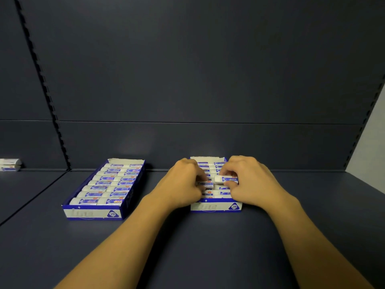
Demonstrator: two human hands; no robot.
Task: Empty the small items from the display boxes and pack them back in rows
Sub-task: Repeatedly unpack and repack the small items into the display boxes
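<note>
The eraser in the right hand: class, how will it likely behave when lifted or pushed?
The eraser is a small block pinched by the right hand, so probably light and stiff. Its flat sides suggest it slides rather than rolls. Its glossy sleeve may be slightly slippery.

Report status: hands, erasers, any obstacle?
Both hands in right display box: right hand pinches an eraser, left hand grips another. Left display box full, rows neat. No obstacle.

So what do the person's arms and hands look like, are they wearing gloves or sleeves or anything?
No gloves and no sleeves. The left hand and the right hand are both bare, and both forearms are uncovered right down to the bottom edge of the picture. No watch, bracelet or ring shows on the wrists or on the fingers that can be seen. Some fingertips are tucked out of sight, so those cannot be checked.
</note>
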